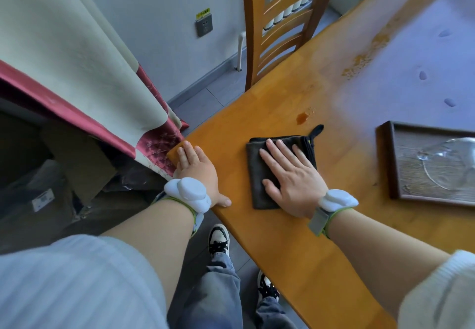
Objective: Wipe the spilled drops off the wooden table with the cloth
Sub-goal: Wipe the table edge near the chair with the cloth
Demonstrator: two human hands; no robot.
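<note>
A folded dark grey cloth (259, 171) with a black hanging loop lies flat on the wooden table (277, 251). My right hand (290, 177) presses on it with straight, spread fingers. Just beyond the cloth sits a small amber drop (302, 117) with tiny specks beside it. More wet patches (359, 65) and clear drops (422, 74) show farther along the table in the glare. My left hand (196, 169) rests flat on the table's corner, fingers straight, thumb over the near edge.
A dark wooden tray (385, 164) holding a tipped clear glass (447, 164) sits to the right of the cloth. A wooden chair (280, 27) stands at the table's far side. A curtain (77, 66) hangs left of the corner.
</note>
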